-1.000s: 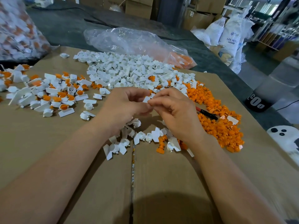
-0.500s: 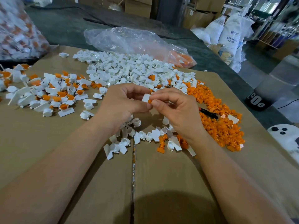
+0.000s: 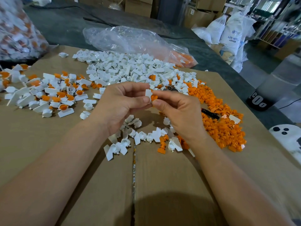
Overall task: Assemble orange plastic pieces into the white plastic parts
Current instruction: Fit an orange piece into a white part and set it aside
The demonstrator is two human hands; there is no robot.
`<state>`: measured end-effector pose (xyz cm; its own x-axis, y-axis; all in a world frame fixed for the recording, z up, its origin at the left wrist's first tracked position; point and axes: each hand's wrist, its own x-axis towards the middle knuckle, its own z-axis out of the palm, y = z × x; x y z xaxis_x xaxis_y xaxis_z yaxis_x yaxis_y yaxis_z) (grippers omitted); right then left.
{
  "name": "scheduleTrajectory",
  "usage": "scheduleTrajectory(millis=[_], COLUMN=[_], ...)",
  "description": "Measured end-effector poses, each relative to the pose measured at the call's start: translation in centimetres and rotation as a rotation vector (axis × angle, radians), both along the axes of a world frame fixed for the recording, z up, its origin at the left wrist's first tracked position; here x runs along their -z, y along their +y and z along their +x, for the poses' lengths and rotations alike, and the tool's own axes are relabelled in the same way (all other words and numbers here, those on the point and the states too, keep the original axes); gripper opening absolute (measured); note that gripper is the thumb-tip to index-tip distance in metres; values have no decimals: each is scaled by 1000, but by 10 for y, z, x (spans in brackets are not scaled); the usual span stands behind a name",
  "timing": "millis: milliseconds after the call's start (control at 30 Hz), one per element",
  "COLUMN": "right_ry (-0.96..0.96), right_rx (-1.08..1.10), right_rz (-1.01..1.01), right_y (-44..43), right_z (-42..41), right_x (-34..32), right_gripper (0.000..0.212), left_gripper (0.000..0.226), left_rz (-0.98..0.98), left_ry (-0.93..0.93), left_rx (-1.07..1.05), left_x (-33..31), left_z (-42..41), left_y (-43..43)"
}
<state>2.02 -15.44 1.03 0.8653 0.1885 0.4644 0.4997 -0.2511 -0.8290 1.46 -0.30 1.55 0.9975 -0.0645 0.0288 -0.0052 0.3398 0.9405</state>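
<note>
Above the brown cardboard-covered tabletop (image 3: 162, 185), the left hand (image 3: 120, 103) is pinching a small white plastic part (image 3: 148, 93) while the right hand (image 3: 180, 115) is pinching a round orange plastic piece (image 3: 154, 97) against it, the 2 hands meeting at the fingertips. A heap of loose white plastic parts (image 3: 130, 69) is lying beyond them, a heap of orange plastic pieces (image 3: 224, 126) is spreading close to the cardboard's right edge, and white parts fitted with orange (image 3: 48, 92) are sitting at the left. Bare cardboard is lying open between the forearms.
</note>
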Motion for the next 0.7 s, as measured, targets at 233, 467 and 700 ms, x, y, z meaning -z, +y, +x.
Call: scheduleTrajectory(millis=[233, 467, 700], right_ry=[-20, -18, 5], right_rx=[-4, -14, -17], right_rz=[-7, -30, -22], right_y=[-4, -6, -5], right_z=[1, 3, 3], right_x=[-1, -1, 0], right_gripper=[33, 34, 32], left_gripper=[28, 28, 27], left_rz=[4, 16, 21], left_ry=[-9, -5, 2], left_rx=[29, 33, 23], left_x=[-1, 0, 0], left_z=[-1, -1, -1], left_y=[0, -1, 0])
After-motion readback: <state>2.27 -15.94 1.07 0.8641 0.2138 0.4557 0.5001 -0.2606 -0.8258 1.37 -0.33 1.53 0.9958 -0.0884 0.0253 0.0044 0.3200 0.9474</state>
